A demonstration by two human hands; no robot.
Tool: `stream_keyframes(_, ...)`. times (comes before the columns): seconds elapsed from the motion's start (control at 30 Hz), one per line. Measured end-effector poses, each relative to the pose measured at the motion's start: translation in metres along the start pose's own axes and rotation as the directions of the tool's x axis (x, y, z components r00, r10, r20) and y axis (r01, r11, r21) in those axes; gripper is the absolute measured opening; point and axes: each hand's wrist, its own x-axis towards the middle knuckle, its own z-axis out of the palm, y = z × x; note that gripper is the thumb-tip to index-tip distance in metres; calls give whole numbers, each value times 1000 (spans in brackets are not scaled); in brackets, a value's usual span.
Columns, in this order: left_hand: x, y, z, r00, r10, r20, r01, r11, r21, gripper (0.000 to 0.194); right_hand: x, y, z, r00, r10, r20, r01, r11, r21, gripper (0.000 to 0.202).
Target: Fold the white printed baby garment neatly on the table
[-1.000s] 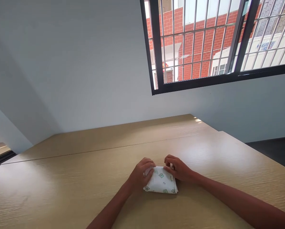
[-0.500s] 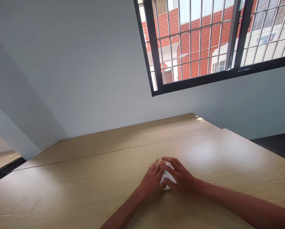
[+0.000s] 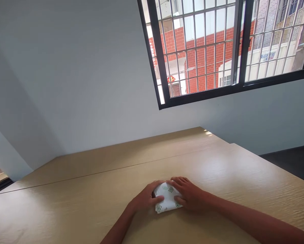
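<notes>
A white folded piece with small green printed figures (image 3: 168, 198) lies on the wooden table (image 3: 78, 203), near its front. My left hand (image 3: 150, 196) grips its left edge, thumb on the top face and fingers round the far side. At the right edge, my right hand (image 3: 186, 193) has its thumb on the printed face, with the fingers curved over the far right corner. Whether it is cloth, paper or a packet, I cannot tell. Its underside is hidden.
Behind the table rises a plain grey wall (image 3: 91, 84). A barred window with a dark frame (image 3: 200, 96) is at the upper right. A seam (image 3: 111, 170) crosses the tabletop, whose right edge slants down beside a dark floor (image 3: 291, 159).
My hands have moved apart, the left one shifting left. More of the white printed piece shows between them. The head view has turned slightly, so the window sits lower and further left.
</notes>
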Motion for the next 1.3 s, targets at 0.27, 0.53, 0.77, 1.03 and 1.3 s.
stream_keyframes(0.27,0,8,1,988,-42,-149,66,986,155,33,3,5,1,993,100,-61,-92,988,124,55)
stream_keyframes(0.53,-5,13,8,996,-26,-82,33,996,83,37,4,19,5,972,235,-15,-223,940,258,47)
stream_keyframes(0.77,-7,14,15,997,8,-72,-3,998,65,28,3,11,1,983,179,-27,-161,932,325,35)
stream_keyframes(1.03,-4,28,16,993,-18,-115,45,970,237,12,1,9,4,990,99,-98,-68,957,280,31)
stream_keyframes(1.3,-4,22,20,984,122,-126,-87,963,256,18,0,16,14,973,-21,-230,63,982,178,25)
